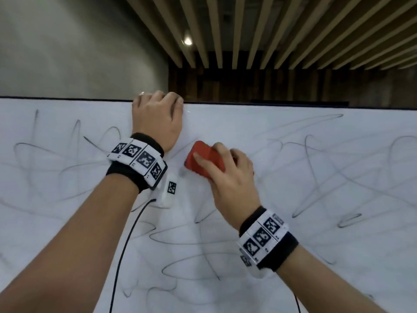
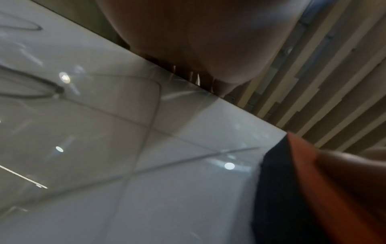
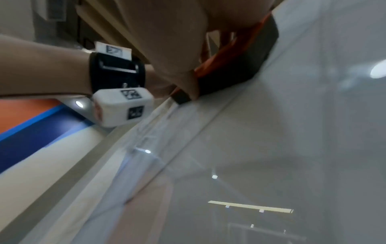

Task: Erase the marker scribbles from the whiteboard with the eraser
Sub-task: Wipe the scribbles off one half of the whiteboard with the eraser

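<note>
A white whiteboard [image 1: 293, 256] fills the lower part of the head view, covered in thin grey-black scribbles [image 1: 194, 242]. My right hand [image 1: 228, 177] grips a red eraser [image 1: 204, 159] with a black felt pad and presses it flat against the board near the top middle. The same eraser [image 3: 246, 54] shows in the right wrist view, felt side on the board [image 3: 292, 148]. My left hand [image 1: 158, 116] curls its fingers over the board's dark top edge [image 1: 270, 104], just left of the eraser. In the left wrist view the eraser [image 2: 292, 198] appears at the lower right.
Behind the board are a grey wall [image 1: 67, 46] and a slatted wooden ceiling [image 1: 293, 30] with a lamp. Black cables [image 1: 126, 245] hang from both wrist cameras in front of the board. Scribbles spread to both sides and below the eraser.
</note>
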